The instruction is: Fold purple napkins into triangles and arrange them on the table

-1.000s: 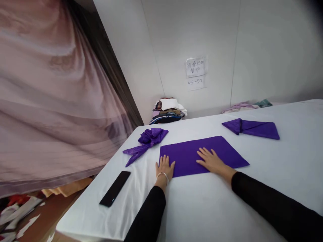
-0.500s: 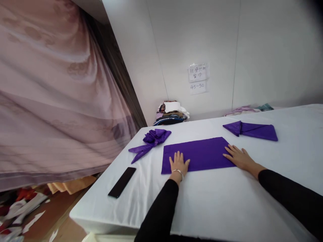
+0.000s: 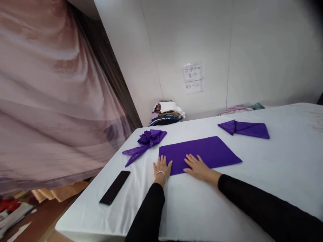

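A purple cloth napkin (image 3: 202, 151), folded into a flat rectangle, lies in front of me on the white-covered table (image 3: 202, 201). My left hand (image 3: 162, 169) rests with fingers spread on its near left corner; a bracelet circles that wrist. Flat on the napkin's front edge, left of its middle, lies my right hand (image 3: 198, 167), fingers apart. Beyond and to the left is a purple napkin shaped like a rose with two tails (image 3: 148, 140). A folded purple napkin with a pointed end (image 3: 246, 129) sits at the back right.
A black phone (image 3: 115, 187) lies near the table's left edge. Behind the table is a pile of folded clothes (image 3: 167, 113), with more fabric (image 3: 234, 109) farther right. Paper notes (image 3: 193, 79) hang on the wall. A pinkish curtain (image 3: 55, 101) hangs on the left.
My right hand has slid left from the napkin's right end to near its middle. My left hand has shifted left to the near left corner. The camera view has turned slightly right.
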`<state>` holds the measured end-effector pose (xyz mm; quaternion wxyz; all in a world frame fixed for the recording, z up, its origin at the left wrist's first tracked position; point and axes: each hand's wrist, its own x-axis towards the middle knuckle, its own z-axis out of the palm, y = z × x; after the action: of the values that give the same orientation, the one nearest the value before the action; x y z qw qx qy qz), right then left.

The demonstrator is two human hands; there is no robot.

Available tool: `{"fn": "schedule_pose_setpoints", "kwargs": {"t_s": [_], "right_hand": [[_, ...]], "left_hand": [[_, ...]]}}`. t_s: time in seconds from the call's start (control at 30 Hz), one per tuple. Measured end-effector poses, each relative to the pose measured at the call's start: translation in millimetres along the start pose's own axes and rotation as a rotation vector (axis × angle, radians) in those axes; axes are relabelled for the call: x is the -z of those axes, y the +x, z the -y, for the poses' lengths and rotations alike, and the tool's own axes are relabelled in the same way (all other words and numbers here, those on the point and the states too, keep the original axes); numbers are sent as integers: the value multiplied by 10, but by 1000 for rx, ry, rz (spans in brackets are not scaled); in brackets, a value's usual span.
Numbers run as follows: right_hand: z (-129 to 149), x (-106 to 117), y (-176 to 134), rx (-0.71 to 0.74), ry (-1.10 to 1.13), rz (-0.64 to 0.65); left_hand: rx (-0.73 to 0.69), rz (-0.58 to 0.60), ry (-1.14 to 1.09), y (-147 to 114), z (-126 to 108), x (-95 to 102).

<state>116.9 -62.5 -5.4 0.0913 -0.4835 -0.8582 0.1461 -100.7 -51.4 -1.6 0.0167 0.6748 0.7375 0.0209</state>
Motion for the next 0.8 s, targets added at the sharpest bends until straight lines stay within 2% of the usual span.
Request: {"fn": "schedule_pose_setpoints", "kwargs": {"t_s": [0.07,0.13,0.2,0.3,0.4,0.5,0.57,0.67,0.73,0.8], "right_hand": [[130,-8,91,63,34,16],[25,45,92,67,37,25],[-280,137,-4,5,8,10],[-907,275,-274,-174,-92,-62],[-1420,340,-546,-311,-183,-103],[-1630,330,-682,-353,-219,-117],[-1639,310,-697,-358,-235,-129],[-1614,290,-687,-362,-251,-128],[-1641,295,-694,-358,-247,-118],[-1698,322,-706,-344,-237,-103]], "left_hand": [[14,9,14,0,58,5],[42,14,23,5,127,3],[68,11,27,21,211,0],[68,21,27,60,325,11],[95,68,29,112,311,60],[86,75,26,180,49,114],[-21,40,3,245,-245,117],[-206,56,-48,390,-651,58],[-231,60,-63,510,-754,7],[-186,46,-67,630,-671,-26]]}}
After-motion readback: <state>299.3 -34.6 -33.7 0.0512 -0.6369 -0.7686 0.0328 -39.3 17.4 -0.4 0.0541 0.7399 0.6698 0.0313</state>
